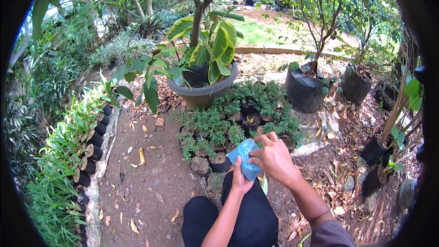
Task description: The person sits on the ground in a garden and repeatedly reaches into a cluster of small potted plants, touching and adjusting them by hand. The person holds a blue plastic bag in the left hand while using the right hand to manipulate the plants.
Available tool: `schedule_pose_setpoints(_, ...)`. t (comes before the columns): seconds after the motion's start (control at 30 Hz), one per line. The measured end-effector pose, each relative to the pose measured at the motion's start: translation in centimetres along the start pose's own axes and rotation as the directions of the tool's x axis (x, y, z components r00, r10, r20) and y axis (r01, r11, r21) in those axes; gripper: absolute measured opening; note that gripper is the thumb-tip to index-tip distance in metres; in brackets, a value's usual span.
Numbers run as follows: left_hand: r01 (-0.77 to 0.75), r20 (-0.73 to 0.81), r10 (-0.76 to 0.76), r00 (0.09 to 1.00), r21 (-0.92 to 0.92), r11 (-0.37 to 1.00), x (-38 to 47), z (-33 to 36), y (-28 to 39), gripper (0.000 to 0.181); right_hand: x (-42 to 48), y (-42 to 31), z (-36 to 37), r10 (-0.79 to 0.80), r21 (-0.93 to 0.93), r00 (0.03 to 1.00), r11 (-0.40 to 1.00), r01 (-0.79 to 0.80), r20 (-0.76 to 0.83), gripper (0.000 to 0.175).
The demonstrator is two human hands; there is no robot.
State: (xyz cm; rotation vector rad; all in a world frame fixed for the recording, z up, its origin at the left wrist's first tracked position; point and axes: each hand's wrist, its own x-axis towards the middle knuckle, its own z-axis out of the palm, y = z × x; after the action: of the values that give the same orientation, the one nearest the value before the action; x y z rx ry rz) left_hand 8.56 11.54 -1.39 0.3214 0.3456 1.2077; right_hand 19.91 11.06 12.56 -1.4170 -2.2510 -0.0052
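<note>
A small blue plastic bag (244, 155) with pale, grainy-looking contents rests in my left hand (241, 179), whose thumb lies over its near side. My right hand (275, 156) is at the bag's right side, its fingertips at the bag; whether they pinch the plastic or reach inside cannot be told. Just beyond my hands stands a group of small seedlings (219, 123) in black polybags. One soil-filled polybag (199, 165) sits at the near left of that group. Both hands are above my knees.
A large grey pot (202, 92) with a variegated plant stands behind the seedlings. Black grow bags (305, 89) holding shrubs are at the right. Along the left, a concrete edging (99, 171) borders a row of potted grassy plants (58, 164). Dry leaves lie on the soil.
</note>
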Motion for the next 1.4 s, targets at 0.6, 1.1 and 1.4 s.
schedule_pose_setpoints(0.6, 0.010, -0.039, -0.011, 0.999, -0.036, 0.999, 0.2, -0.3, 0.3, 0.072, 0.4, -0.5, 0.9, 0.042, 0.150, 0.997, 0.988, -0.032, -0.066, 0.015)
schedule_pose_setpoints(1.1, 0.016, -0.048, -0.018, 0.999, -0.031, 0.999, 0.1, 0.1, 0.5, 0.069, 0.3, -0.4, 1.0, 0.032, 0.172, 0.994, 0.985, -0.014, -0.105, 0.013)
schedule_pose_setpoints(1.4, 0.033, -0.031, -0.034, 0.999, -0.053, 0.998, 0.0, 0.4, 0.7, 0.071, 0.2, 0.1, 0.1, 0.101, 0.233, 0.983, 0.970, -0.064, -0.151, 0.012)
